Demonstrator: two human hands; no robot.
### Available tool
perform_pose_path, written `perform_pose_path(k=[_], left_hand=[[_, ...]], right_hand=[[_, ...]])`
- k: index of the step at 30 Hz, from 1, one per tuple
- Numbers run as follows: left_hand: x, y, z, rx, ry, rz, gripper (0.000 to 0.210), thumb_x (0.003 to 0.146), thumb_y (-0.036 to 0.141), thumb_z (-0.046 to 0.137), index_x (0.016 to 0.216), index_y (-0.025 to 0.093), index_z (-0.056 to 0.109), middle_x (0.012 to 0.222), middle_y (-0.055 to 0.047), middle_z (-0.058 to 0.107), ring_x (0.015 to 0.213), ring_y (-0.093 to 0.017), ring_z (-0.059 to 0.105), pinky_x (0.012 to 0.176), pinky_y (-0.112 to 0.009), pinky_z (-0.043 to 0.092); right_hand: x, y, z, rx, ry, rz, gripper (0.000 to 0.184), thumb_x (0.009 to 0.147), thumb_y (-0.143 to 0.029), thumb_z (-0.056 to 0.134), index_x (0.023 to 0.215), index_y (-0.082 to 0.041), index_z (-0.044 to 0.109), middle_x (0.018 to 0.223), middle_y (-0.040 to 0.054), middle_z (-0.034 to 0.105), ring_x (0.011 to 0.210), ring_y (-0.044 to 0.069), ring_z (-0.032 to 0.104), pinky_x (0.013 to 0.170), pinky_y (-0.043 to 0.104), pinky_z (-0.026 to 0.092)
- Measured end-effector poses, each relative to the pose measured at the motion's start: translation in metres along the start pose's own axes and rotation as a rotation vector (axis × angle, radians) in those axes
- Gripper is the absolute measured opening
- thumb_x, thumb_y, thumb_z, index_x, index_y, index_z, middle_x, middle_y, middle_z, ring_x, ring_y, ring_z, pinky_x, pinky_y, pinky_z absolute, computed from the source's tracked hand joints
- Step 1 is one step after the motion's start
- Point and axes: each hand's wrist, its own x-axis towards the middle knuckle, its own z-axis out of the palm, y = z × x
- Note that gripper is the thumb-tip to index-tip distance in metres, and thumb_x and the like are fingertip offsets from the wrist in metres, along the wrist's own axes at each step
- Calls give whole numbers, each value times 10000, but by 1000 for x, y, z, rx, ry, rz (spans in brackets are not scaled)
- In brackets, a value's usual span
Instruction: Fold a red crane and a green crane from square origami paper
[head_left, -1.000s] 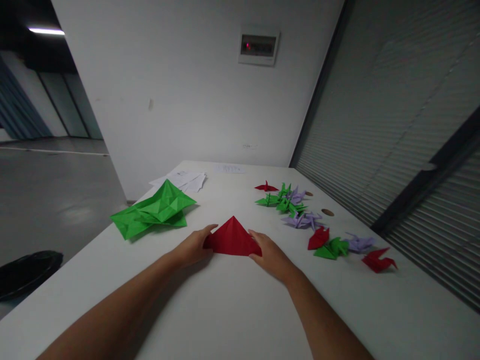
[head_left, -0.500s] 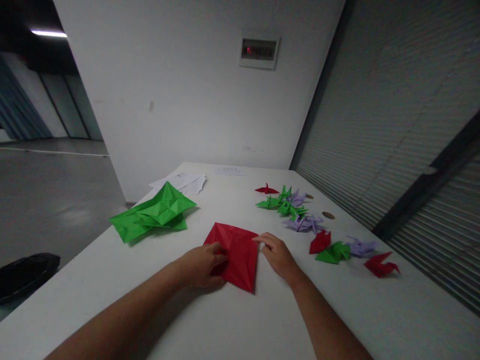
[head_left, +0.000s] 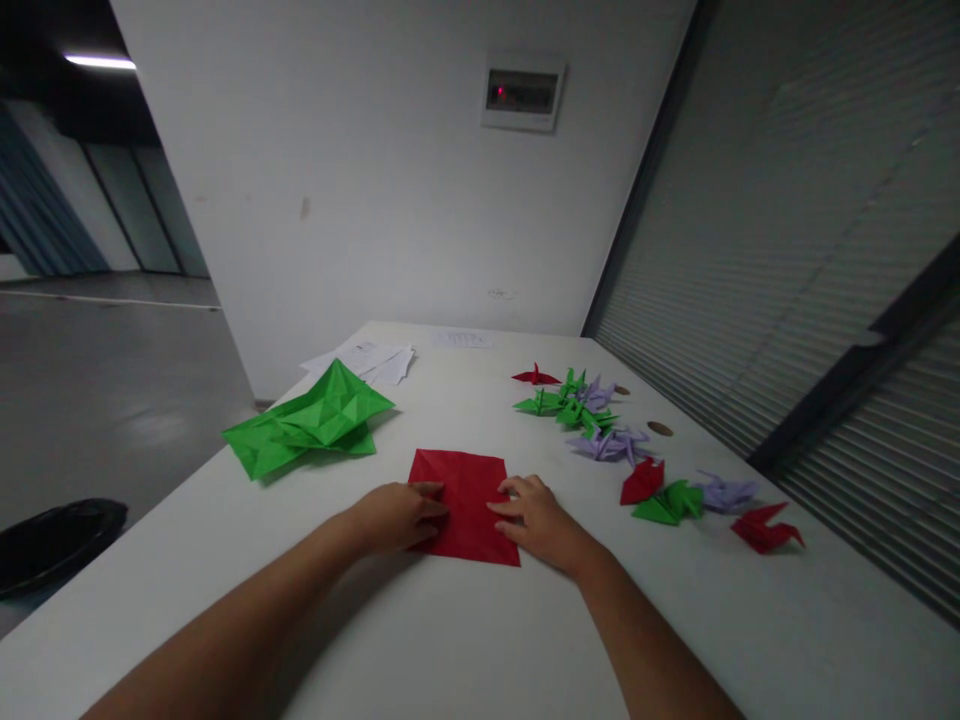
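A square sheet of red origami paper point(head_left: 469, 510) lies on the white table in front of me, with faint crease lines. My left hand point(head_left: 401, 515) rests on its left edge, fingers stretched over the paper. On the opposite edge, my right hand point(head_left: 534, 520) lies with its fingers spread, the fingertips touching the sheet. Creased green paper sheets point(head_left: 319, 415) are stacked loosely to the left, beyond my left hand. Nearest my right hand on the right are a red folded piece point(head_left: 642, 482) and a green folded piece point(head_left: 671, 503).
Several green paper cranes point(head_left: 585, 415) and purple paper cranes point(head_left: 611, 443) lie along the table's right side. A red crane point(head_left: 766, 528) sits nearer me. White papers point(head_left: 367, 360) lie at the far left. A black-lined bin point(head_left: 60, 540) stands on the floor at left.
The red sheet has turned so its edges sit squarer to me and it lies flatter. My right hand has moved from the upper right corner down onto the right edge.
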Motion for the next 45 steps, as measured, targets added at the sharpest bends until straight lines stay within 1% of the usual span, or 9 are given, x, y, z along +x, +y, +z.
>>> perform_pose_path(k=[3, 7, 13, 17, 21, 29, 33, 40, 45], left_hand=[[-2, -19, -5, -68, -31, -62, 411, 871, 338, 693, 1281, 305, 685, 1482, -102, 572, 1162, -301, 682, 964, -385, 537], [-3, -37, -6, -174, -32, -89, 515, 844, 352, 731, 1343, 257, 647, 1480, -100, 577, 1327, -287, 574, 1109, -380, 441], [-1, -39, -3, -167, 56, -124, 539, 823, 362, 768, 1332, 236, 645, 1376, -110, 658, 1230, -295, 628, 1070, -406, 453], [1, -41, 1, -148, 50, -107, 568, 804, 368, 800, 1333, 238, 640, 1412, -108, 633, 1271, -310, 594, 1113, -452, 385], [1, -45, 3, -184, 49, -101, 575, 789, 390, 817, 1321, 245, 652, 1415, -99, 631, 1274, -313, 584, 1096, -440, 385], [0, -45, 2, -214, 89, -113, 587, 767, 383, 831, 1312, 240, 665, 1299, -99, 692, 1125, -298, 642, 1012, -402, 442], [1, -46, 4, -218, 106, -73, 489, 868, 441, 733, 1308, 238, 671, 1335, -123, 670, 1172, -298, 626, 1034, -416, 432], [1, -48, 10, -171, 95, -58, 587, 849, 536, 731, 1342, 228, 648, 1409, -140, 619, 1290, -337, 563, 1097, -467, 376], [2, -50, 13, -159, 92, -49, 551, 932, 552, 618, 1385, 239, 611, 1494, -138, 550, 1354, -328, 519, 1098, -460, 364]], right_hand=[[-1, 3, -2, -9, -7, -1, 292, 870, -264, 738, 1157, -284, 784, 1246, 104, 645, 1147, 294, 540, 1036, 469, 445], [-2, 4, -2, -10, -2, -8, 293, 866, -253, 742, 1156, -264, 785, 1248, 105, 648, 1149, 293, 549, 1028, 457, 450], [-4, 6, -4, 22, -5, 2, 275, 867, -259, 736, 1135, -249, 794, 1263, 113, 663, 1179, 298, 541, 1051, 463, 436], [-4, 8, -4, 91, -11, 29, 264, 887, -308, 720, 1126, -226, 798, 1265, 117, 667, 1173, 295, 546, 1063, 451, 433], [0, 9, 0, 134, 32, 59, 250, 913, -308, 681, 1110, -212, 801, 1217, 119, 681, 1138, 279, 568, 1048, 425, 448], [3, 12, 4, 25, 26, 94, 511, 849, -337, 751, 1327, -171, 683, 1253, 143, 656, 1149, 299, 556, 1056, 423, 431], [2, 13, 6, -5, 4, 99, 503, 862, -399, 735, 1328, -217, 686, 1276, 131, 642, 1169, 302, 547, 1053, 433, 427], [3, 11, 9, 50, -14, 115, 634, 895, -470, 684, 1470, -241, 545, 1547, 111, 497, 1423, 325, 398, 1170, 508, 300], [2, 9, 8, 32, -68, 139, 590, 898, -447, 677, 1432, -213, 588, 1538, 122, 510, 1436, 310, 415, 1188, 496, 271]])
